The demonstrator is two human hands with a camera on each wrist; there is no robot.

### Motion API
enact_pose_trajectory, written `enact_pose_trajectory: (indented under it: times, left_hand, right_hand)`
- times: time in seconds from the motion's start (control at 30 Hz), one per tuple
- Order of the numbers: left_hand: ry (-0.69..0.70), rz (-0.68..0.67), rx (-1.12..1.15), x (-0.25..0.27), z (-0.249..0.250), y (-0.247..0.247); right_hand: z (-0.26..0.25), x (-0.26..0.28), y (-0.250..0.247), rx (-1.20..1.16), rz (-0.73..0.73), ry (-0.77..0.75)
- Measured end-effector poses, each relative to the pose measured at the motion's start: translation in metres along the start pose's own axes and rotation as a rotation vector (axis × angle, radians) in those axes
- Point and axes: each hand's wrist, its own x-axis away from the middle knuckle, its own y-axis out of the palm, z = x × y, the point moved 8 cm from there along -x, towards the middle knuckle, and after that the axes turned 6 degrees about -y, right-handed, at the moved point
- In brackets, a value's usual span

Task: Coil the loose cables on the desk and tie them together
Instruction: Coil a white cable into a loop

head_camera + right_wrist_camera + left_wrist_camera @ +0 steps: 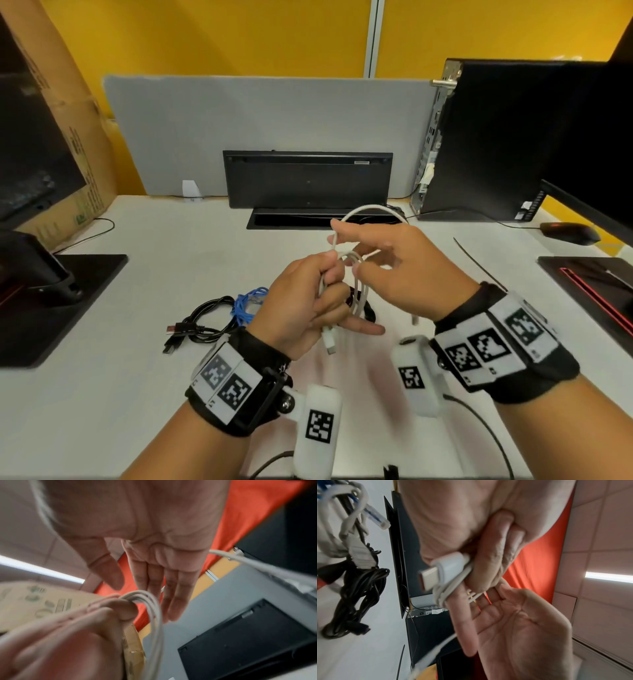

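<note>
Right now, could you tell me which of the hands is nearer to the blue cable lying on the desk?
Left. The left hand grips the white cable coil just right of the blue cable; the right hand works farther right, beyond the coil.

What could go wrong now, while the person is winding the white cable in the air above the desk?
The left hand grips several loops of the white cable, while the right hand is open with straight fingers, so the free loop might slip and the coil loosen. The plug sticks out below the grip and may catch the next loop. A hanging end could also snag the black cables lying on the desk.
</note>
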Motion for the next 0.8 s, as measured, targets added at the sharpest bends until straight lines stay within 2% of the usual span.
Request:
enact_pose_trajectory:
  times: [0.07, 0.17, 0.33, 0.47, 0.6, 0.8]
  left_hand:
    - [0.013, -0.007, -0.011, 0.0, 0.004, 0.001]
    - [0.05, -0.007, -0.126, 0.0, 0.008, -0.001]
    - [0.187, 0.266, -0.653, 0.001, 0.021, -0.016]
    - [0.235, 0.3, -0.688, 0.001, 0.024, -0.012]
    - [0.208, 0.388, -0.535, 0.003, 0.025, -0.021]
    - [0.224, 0.469, -0.656, 0.006, 0.03, -0.021]
  right_hand:
    - [0.002, 0.004, 0.008, -0.027, -0.01, 0.011]
    - [0.012, 0.007, 0.01, 0.043, 0.077, 0.081]
    - [0.002, 0.009, 0.003, 0.308, 0.238, 0.015]
    - [0.005, 0.013, -0.002, 0.376, 0.276, 0.014]
    - [0.005, 0.026, -0.014, 0.207, 0.4, 0.05]
    - [0.02, 0.033, -0.01, -0.267, 0.48, 0.211]
